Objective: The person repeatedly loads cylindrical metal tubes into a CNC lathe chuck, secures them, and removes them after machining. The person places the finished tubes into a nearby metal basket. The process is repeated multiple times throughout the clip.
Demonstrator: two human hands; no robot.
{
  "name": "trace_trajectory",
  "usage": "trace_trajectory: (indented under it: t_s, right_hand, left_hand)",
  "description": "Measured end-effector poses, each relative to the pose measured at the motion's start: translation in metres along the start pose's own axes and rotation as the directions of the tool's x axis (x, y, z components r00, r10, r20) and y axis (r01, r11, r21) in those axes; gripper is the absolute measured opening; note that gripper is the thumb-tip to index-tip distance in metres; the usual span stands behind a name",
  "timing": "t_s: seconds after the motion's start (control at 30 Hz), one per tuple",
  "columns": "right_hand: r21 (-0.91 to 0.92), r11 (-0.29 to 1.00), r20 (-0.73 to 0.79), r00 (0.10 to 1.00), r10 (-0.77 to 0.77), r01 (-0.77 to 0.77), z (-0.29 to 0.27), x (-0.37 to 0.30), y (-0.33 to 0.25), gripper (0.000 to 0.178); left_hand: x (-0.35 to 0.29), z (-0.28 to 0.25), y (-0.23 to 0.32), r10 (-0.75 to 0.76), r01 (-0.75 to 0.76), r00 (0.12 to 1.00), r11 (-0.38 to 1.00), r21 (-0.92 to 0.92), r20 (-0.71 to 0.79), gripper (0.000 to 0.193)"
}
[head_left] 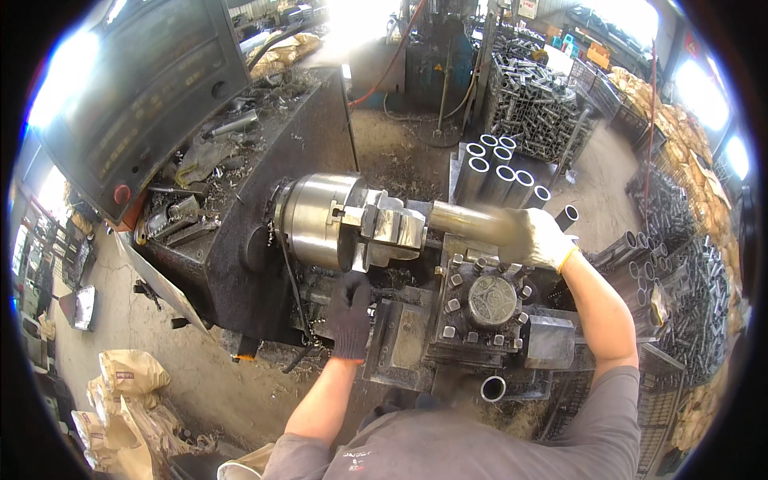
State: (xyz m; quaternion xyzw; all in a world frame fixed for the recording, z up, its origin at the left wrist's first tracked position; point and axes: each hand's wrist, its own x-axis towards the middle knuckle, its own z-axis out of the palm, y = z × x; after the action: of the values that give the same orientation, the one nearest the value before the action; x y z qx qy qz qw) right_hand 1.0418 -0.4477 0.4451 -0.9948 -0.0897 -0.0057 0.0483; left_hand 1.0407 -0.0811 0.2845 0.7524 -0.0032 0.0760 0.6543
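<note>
A lathe chuck [324, 222] of bright steel, with stepped jaws, faces right at the centre. My left hand [350, 316], in a dark glove, reaches up from below with its fingers closed at the lower chuck jaw [360, 258]; the fingertips partly hide the contact. In a white glove, my right hand [548, 240] is wrapped round the right part of a steel tube [468, 222]. The tube lies nearly level, its left end close to the chuck jaws, its right part smeared by motion. Just below it sits the square tool post [488, 304] with several bolts.
Several upright tubes [502, 174] stand behind the tool post, and more tubes [640, 256] at the right. Another tube [494, 389] stands near my body. Metal chips and tools cover the headstock top [216, 152]. Paper sacks [132, 372] lie lower left.
</note>
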Motion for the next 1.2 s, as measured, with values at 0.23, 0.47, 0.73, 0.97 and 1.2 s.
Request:
trace_trajectory:
  t_s: [0.23,0.47,0.73,0.97,1.2]
  right_hand:
    - [0.093,0.995,-0.041,0.998,-0.036,0.040,0.002,-0.004,0.003,0.067]
    - [0.126,0.983,0.073,0.989,0.125,-0.134,-0.003,0.004,0.010,0.053]
    - [-0.218,0.970,0.092,0.987,0.133,-0.111,-0.008,0.017,0.008,0.033]
    - [-0.237,0.970,0.242,0.970,0.011,0.048,0.024,0.044,-0.007,0.031]
    - [0.175,0.978,0.216,0.965,-0.147,0.110,0.091,0.052,0.053,0.044]
  left_hand:
    - [0.085,0.036,0.020,-0.252,0.221,0.950,0.960,0.174,0.187,0.046]
    - [0.127,0.045,0.021,-0.594,0.487,0.721,0.800,0.350,0.356,0.021]
    - [0.070,0.044,0.047,-0.270,0.018,0.957,0.408,0.913,0.101,0.044]
    - [-0.007,-0.007,0.040,-0.353,-0.098,0.883,0.503,0.859,0.308,0.052]
    - [-0.019,-0.009,-0.036,-0.356,0.426,0.886,0.879,-0.216,0.298,0.044]
